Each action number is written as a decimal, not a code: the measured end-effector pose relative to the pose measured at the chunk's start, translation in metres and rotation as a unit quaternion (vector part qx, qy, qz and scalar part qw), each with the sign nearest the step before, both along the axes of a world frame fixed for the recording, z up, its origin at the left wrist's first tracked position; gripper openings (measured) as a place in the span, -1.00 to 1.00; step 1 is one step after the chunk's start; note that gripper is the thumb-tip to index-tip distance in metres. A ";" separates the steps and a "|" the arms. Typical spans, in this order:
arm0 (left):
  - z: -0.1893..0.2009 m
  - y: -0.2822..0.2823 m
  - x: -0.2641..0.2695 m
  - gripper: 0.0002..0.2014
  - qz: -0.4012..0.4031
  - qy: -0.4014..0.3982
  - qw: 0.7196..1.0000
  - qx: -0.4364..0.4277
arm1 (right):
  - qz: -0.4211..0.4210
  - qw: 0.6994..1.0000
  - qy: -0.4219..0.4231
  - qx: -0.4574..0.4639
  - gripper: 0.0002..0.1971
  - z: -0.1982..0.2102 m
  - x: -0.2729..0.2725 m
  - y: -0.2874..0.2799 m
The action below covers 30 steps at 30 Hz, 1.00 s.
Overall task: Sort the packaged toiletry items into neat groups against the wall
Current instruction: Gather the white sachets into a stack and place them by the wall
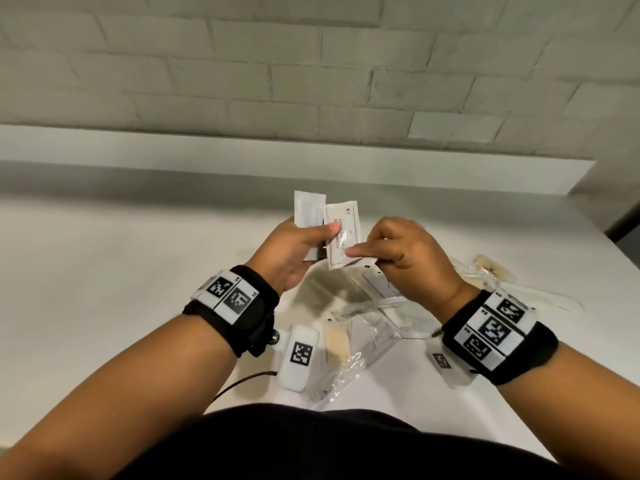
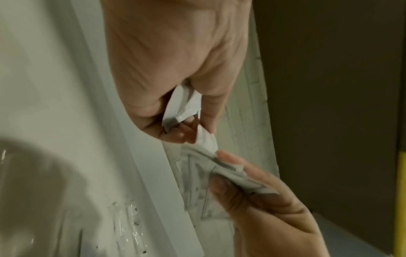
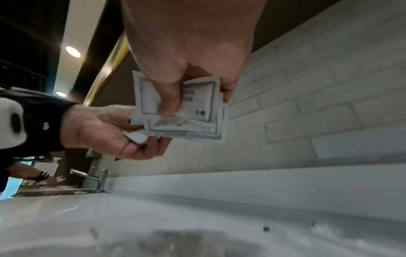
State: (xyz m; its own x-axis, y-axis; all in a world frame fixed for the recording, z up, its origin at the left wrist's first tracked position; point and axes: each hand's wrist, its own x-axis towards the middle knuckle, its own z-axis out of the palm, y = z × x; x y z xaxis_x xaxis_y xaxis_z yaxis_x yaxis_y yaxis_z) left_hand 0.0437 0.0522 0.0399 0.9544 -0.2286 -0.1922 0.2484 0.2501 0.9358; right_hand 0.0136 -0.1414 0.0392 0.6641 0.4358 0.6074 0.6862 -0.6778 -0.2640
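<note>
Both my hands raised over counter: left hand grips upright sachets; right hand pinches their lower edge; wall straight ahead.

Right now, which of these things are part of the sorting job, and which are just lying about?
Part of the job:
- white printed conditioner sachets, held by both the left hand and the right hand
- plain white sachet in the left hand
- clear-wrapped white comb on the white counter
- clear-wrapped beige items

Lying about:
- chrome tap
- white brick-tiled wall
</note>
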 end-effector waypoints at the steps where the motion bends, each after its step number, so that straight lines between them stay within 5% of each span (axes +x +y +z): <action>1: 0.001 0.000 0.000 -0.67 0.011 -0.014 1.000 0.002 | -0.007 0.998 0.058 0.037 -0.66 -0.005 -0.003 -0.001; 4: -0.001 0.003 0.006 -0.77 0.050 -0.033 0.998 -0.001 | -0.066 0.961 0.226 0.145 -0.68 -0.010 -0.006 -0.006; 8: -0.006 0.007 0.008 -0.77 0.082 -0.051 0.995 0.029 | -0.109 0.906 0.319 0.254 -0.70 -0.005 -0.007 -0.016; 11: -0.005 0.009 0.008 -0.76 0.024 -0.070 0.991 0.107 | -0.077 0.864 0.357 0.347 -0.77 0.013 0.000 -0.020; 14: 0.004 0.003 0.005 -0.74 -0.067 -0.099 0.977 0.176 | -0.011 0.842 0.433 0.322 -0.80 0.035 0.013 -0.016; 16: 0.011 -0.005 0.004 -0.77 -0.053 -0.097 0.985 0.132 | 0.026 0.814 0.500 0.294 -0.76 0.038 0.017 -0.008; 19: 0.015 -0.006 0.001 -0.71 -0.044 -0.052 0.997 0.048 | 0.011 0.786 0.492 0.373 -0.75 0.029 0.019 0.002; 22: 0.004 0.005 -0.004 -0.58 -0.061 -0.045 0.994 0.080 | -0.025 0.756 0.477 0.449 -0.82 0.014 0.019 -0.004; 24: 0.000 0.012 -0.005 -0.52 -0.045 -0.074 0.983 0.160 | -0.041 0.773 0.491 0.401 -0.82 0.011 0.016 -0.011; 27: 0.007 0.016 -0.003 -0.57 -0.069 -0.120 0.954 0.267 | -0.065 0.847 0.450 0.274 -0.84 0.024 0.015 -0.016; 30: 0.016 0.010 -0.004 -0.68 -0.115 -0.143 0.950 0.254 | -0.020 0.867 0.463 0.183 -0.80 0.039 0.016 -0.008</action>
